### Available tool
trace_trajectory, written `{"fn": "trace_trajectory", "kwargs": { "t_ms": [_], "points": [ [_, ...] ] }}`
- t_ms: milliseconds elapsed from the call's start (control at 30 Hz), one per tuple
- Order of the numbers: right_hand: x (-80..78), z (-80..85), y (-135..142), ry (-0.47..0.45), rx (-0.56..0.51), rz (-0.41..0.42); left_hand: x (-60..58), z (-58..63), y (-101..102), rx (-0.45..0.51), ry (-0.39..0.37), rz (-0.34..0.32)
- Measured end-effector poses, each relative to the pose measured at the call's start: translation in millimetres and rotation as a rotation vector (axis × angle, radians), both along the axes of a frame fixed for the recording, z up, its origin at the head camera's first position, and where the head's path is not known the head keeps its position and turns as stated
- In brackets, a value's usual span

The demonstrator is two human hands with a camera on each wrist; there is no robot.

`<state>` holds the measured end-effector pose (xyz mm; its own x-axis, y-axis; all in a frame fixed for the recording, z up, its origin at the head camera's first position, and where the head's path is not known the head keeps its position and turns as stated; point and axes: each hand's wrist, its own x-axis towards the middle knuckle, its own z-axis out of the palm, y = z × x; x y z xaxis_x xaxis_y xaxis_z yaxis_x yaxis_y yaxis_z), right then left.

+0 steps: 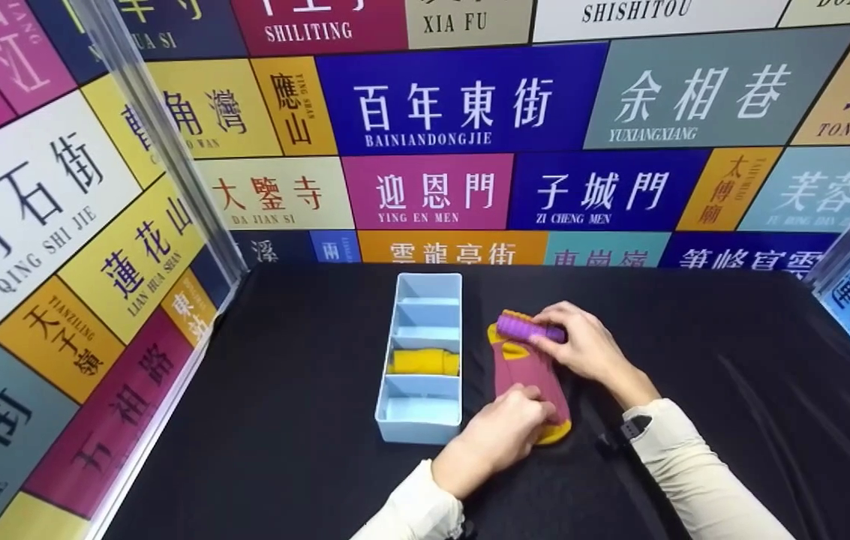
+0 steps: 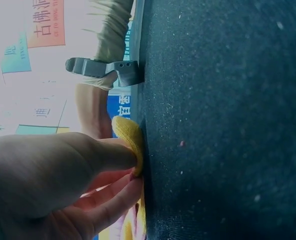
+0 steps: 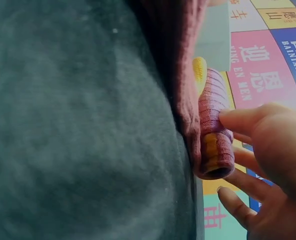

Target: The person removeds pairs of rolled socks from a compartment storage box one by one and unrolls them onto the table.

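Observation:
A pink sock (image 1: 526, 371) with yellow patches lies lengthwise on the black cloth. Its purple ribbed cuff (image 1: 518, 328) is rolled up at the far end. My right hand (image 1: 586, 341) holds that roll; in the right wrist view the thumb rests on the purple ribbing (image 3: 213, 102), with fingers behind it. At the near end my left hand (image 1: 503, 426) pinches the sock's yellow end (image 2: 128, 132) between thumb and fingers, as the left wrist view shows. Part of the sock is hidden under the left hand.
Left of the sock stands a light blue divided box (image 1: 417, 433) with several compartments. One holds a yellow rolled bundle (image 1: 417, 362), seemingly a sock. Colourful sign panels (image 1: 462, 97) rise behind the black-covered table (image 1: 289, 390) and along its sides.

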<state>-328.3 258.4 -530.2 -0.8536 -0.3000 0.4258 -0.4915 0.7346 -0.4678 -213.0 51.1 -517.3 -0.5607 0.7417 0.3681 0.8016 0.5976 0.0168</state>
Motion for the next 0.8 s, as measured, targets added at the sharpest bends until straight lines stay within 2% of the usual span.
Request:
{"fn": "trace_trajectory", "kwargs": {
  "t_ms": [100,267,333,433,600,700,800],
  "points": [
    [-0.5,-0.5,-0.2,0.01,0.027,0.008,-1.1,-1.1,1.5,0.009,-0.019,-0.022],
    [-3.1,-2.1,1.0,-0.004,0.04,0.015,1.9,-1.8,6.9,0.029,-0.106,-0.102],
    [-4.8,-2.9,2.2,-0.015,0.029,0.015,4.1,-1.3,8.5,0.027,-0.131,-0.11],
    [-6.8,-3.4,3.6,-0.026,0.009,0.016,5.7,-0.3,8.3,0.013,-0.106,-0.057],
    [-9.1,-4.5,5.6,-0.043,0.004,0.014,4.7,-2.3,5.2,-0.008,-0.052,0.085],
    [-10.9,-5.8,5.6,-0.061,-0.002,0.005,4.4,-3.4,4.3,-0.001,-0.047,0.12],
    [-13.3,-7.1,4.6,-0.063,-0.017,0.001,4.2,-3.5,4.6,0.014,-0.036,0.107]
  ]
}}
